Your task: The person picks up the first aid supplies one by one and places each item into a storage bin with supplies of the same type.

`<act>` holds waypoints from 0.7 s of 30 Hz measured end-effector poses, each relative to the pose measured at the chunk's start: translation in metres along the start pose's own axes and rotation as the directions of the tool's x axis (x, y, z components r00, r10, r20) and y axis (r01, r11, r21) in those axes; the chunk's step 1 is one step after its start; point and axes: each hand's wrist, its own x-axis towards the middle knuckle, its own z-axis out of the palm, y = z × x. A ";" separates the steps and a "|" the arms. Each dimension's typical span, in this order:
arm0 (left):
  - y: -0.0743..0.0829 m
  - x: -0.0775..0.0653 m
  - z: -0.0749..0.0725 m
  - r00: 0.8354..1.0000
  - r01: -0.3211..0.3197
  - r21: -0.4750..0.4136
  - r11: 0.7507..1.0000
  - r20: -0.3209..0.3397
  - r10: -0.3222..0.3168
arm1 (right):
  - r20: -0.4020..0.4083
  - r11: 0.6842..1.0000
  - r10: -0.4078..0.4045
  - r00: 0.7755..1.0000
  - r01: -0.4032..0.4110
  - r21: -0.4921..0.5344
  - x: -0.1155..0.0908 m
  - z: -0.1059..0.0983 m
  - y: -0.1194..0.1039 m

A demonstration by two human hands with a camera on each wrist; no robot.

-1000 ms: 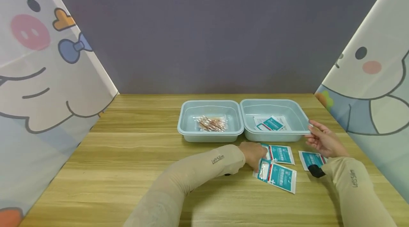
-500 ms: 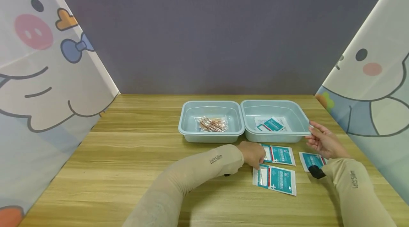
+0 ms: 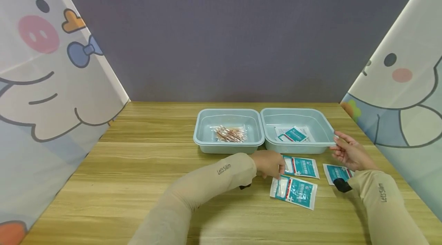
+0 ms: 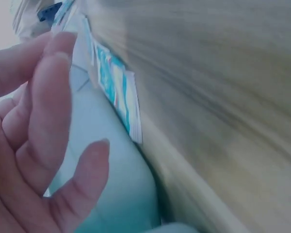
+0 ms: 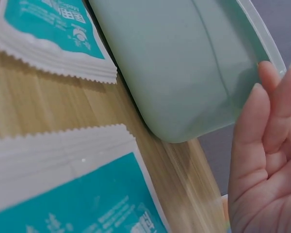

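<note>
The front packet (image 3: 299, 193) stretches lengthwise left to right (right end nearer).

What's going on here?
A person is working bare-handed at a wooden table. The left hand is at the edge of the front teal packet; whether it pinches it isn't clear. The right hand holds the right bin by its rim; similar packets lie inside. The left bin holds what look like cotton swabs. Two more packets, one near the right bin, one by the right wrist, lie on the table.
</note>
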 end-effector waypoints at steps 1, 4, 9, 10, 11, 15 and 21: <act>-0.001 -0.002 -0.001 1.000 0.003 -0.007 1.000 -0.002 -0.003 | 0.002 1.000 0.000 1.000 0.000 -0.005 0.000 0.000 0.000; -0.006 -0.005 -0.006 1.000 -0.004 -0.024 1.000 -0.023 0.004 | 0.012 1.000 -0.005 1.000 0.006 -0.021 -0.001 -0.002 -0.001; -0.018 -0.010 -0.014 0.995 -0.042 -0.160 0.986 -0.098 0.026 | 0.011 0.999 -0.003 1.000 0.003 -0.052 -0.002 -0.003 -0.001; -0.021 -0.011 -0.015 0.993 -0.054 -0.199 0.979 -0.113 0.032 | 0.011 0.998 0.002 1.000 -0.001 -0.060 -0.002 -0.003 -0.001; -0.023 -0.013 -0.017 0.991 -0.063 -0.237 0.969 -0.128 0.033 | 0.007 0.998 0.007 1.000 -0.007 -0.069 -0.002 -0.002 -0.001; -0.033 -0.018 -0.022 0.980 -0.106 -0.380 0.919 -0.195 0.032 | -0.006 0.995 0.019 1.000 -0.019 -0.095 -0.002 0.000 0.001; -0.047 -0.027 -0.029 0.961 -0.124 -0.514 0.848 -0.274 -0.025 | -0.015 0.996 0.004 1.000 -0.005 -0.088 -0.002 0.001 -0.001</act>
